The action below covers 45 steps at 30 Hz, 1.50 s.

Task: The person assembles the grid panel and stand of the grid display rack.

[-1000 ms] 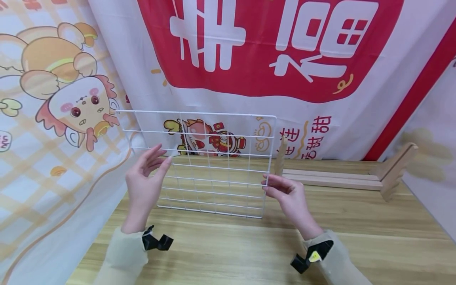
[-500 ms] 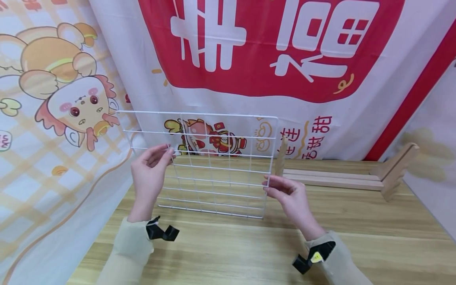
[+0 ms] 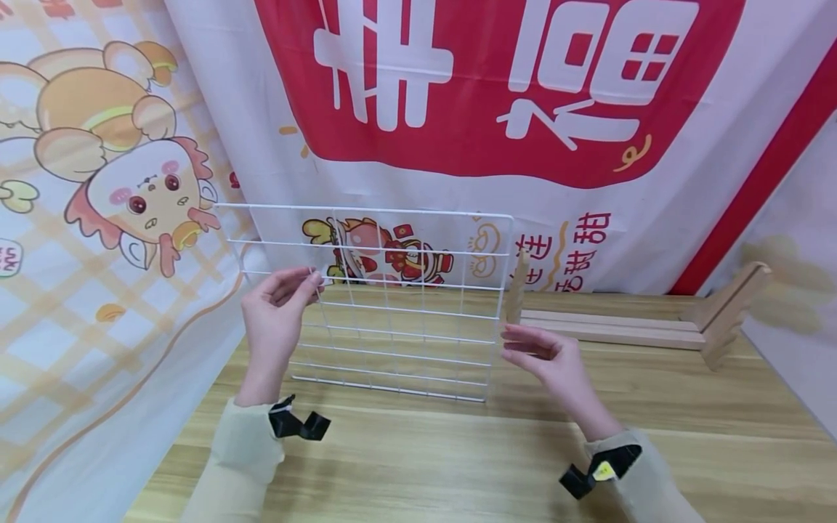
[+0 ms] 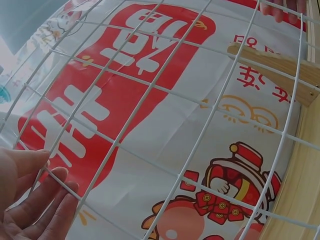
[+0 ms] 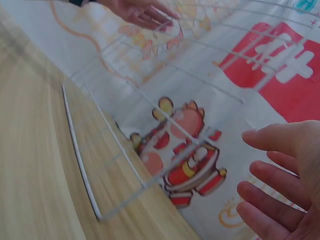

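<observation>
A white wire grid panel stands nearly upright on the wooden table, its lower edge at the tabletop. My left hand pinches a wire toward its left side; the left wrist view has the thumb and fingers of this hand around a wire at the lower left. Just off the panel's right edge is my right hand, fingers relaxed and holding nothing. In the right wrist view a gap shows between that hand and the wires.
A wooden stand with two upright notched ends and a joining bar is at the back right of the table. Printed cloth hangs behind and along the left.
My left hand has moved right and taken hold of a grid wire. My right hand has let go of the panel's right edge and drawn off to the right. The panel stays nearly still.
</observation>
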Available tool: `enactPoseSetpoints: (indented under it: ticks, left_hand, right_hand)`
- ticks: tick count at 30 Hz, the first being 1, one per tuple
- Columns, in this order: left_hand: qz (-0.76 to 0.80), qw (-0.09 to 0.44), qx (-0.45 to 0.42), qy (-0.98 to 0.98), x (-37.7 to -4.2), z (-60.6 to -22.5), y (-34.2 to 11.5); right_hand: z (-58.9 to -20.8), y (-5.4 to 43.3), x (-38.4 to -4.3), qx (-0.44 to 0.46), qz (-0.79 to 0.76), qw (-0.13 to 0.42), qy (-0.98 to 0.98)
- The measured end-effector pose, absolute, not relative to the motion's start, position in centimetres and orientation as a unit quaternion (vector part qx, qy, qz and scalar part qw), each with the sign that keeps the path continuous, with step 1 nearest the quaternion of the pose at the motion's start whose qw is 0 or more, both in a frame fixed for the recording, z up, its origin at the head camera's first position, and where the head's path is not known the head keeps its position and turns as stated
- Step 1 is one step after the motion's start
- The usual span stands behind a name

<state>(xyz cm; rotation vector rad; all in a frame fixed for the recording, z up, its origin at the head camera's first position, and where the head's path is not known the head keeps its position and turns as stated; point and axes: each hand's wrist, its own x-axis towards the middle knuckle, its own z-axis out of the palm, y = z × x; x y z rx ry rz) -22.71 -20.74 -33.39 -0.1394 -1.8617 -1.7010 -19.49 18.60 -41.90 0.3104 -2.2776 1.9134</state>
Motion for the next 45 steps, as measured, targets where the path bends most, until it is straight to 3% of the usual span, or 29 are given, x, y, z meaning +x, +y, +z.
enactPoseSetpoints:
  ticks: [16,24,45]
  left_hand:
    - [-0.635,0.287,-0.052,-0.715,-22.6,-33.4,-21.0]
    - [-0.637,0.287,-0.054,-0.713,-22.7,-33.4,-21.1]
    - [-0.625,0.29,-0.05,-0.723,-22.9,-33.6,-21.0]
  right_hand:
    - [-44.4,27.5,-19.0,0.006,0.548,0.084,-0.832]
    - [-44.8,31.5,-18.1,-0.065,0.514,0.057,-0.853]
    - [-45.2,38.8,-16.1,-0.169,0.594,0.124,-0.776]
